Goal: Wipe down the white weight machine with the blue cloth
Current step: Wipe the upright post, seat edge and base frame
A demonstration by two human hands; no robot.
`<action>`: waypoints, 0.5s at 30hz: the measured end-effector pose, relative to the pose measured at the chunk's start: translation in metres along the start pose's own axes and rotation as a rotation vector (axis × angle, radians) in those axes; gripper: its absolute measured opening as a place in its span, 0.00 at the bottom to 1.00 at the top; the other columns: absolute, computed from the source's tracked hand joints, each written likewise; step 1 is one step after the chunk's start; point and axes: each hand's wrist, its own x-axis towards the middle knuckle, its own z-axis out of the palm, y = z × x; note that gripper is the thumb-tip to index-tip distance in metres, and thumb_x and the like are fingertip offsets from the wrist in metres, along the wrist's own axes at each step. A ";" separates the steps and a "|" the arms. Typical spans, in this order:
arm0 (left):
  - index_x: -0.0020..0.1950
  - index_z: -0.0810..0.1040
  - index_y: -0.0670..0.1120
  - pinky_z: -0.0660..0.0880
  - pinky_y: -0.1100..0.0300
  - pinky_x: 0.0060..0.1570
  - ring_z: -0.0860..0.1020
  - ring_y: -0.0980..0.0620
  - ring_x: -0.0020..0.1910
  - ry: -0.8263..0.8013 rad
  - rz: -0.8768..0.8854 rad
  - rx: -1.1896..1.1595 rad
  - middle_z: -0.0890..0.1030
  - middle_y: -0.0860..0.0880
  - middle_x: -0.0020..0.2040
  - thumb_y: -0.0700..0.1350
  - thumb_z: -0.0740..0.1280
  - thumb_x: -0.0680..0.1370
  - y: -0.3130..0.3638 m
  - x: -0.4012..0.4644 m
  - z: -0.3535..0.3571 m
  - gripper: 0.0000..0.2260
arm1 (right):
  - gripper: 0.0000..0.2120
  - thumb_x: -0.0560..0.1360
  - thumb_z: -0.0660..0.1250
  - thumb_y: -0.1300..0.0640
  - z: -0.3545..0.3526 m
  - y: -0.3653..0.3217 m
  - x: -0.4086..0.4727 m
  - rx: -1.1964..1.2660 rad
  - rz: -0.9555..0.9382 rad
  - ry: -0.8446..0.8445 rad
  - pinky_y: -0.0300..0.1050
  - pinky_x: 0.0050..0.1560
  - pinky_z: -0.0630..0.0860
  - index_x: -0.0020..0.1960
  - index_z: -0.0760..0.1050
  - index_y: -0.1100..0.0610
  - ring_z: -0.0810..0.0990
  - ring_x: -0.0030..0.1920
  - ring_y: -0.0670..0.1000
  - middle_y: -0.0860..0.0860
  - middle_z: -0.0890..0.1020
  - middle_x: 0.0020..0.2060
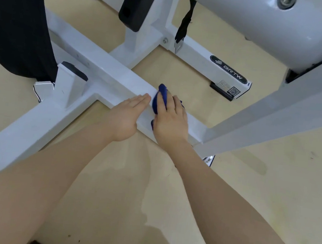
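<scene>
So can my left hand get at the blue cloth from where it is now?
Probably yes: the left hand rests flat on the white frame bar right beside the blue cloth, nothing between them, though the right hand covers most of it.

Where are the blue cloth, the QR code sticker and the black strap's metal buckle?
blue cloth (pixel 161 97): head view, bunched top fold.
QR code sticker (pixel 234 91): head view, centre of the code.
metal buckle (pixel 178 46): head view, plate at the strap's lower end.

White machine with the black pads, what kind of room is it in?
Probably a gym. The white weight machine has a steel frame standing on a tan floor, a black pad and a strap with a buckle. The right hand presses a blue cloth on its beam.
</scene>
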 end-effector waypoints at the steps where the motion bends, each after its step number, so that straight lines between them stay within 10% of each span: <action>1: 0.76 0.43 0.43 0.43 0.65 0.71 0.46 0.53 0.76 -0.008 0.000 0.026 0.45 0.49 0.78 0.29 0.53 0.75 0.001 0.000 -0.002 0.33 | 0.31 0.78 0.57 0.55 -0.004 0.008 -0.012 -0.028 0.030 0.010 0.49 0.73 0.45 0.77 0.48 0.57 0.49 0.75 0.57 0.55 0.52 0.76; 5: 0.77 0.42 0.46 0.46 0.63 0.71 0.45 0.54 0.76 -0.025 -0.020 0.077 0.43 0.51 0.78 0.31 0.54 0.76 0.005 -0.003 -0.009 0.34 | 0.33 0.77 0.56 0.60 -0.005 0.030 -0.053 -0.103 0.231 -0.080 0.49 0.74 0.44 0.76 0.43 0.62 0.46 0.76 0.59 0.60 0.47 0.76; 9: 0.77 0.41 0.46 0.57 0.57 0.70 0.47 0.49 0.76 0.036 -0.150 0.010 0.36 0.50 0.77 0.34 0.57 0.76 0.002 0.001 -0.017 0.35 | 0.31 0.69 0.61 0.60 0.006 -0.003 -0.035 0.011 0.288 0.060 0.61 0.68 0.65 0.71 0.64 0.67 0.66 0.69 0.67 0.65 0.67 0.69; 15: 0.76 0.44 0.40 0.46 0.60 0.73 0.44 0.48 0.77 0.109 -0.209 0.028 0.42 0.44 0.77 0.34 0.59 0.76 -0.026 0.017 -0.028 0.33 | 0.34 0.77 0.55 0.54 0.012 -0.055 0.027 0.089 0.095 -0.092 0.53 0.73 0.38 0.77 0.41 0.52 0.39 0.76 0.55 0.50 0.45 0.77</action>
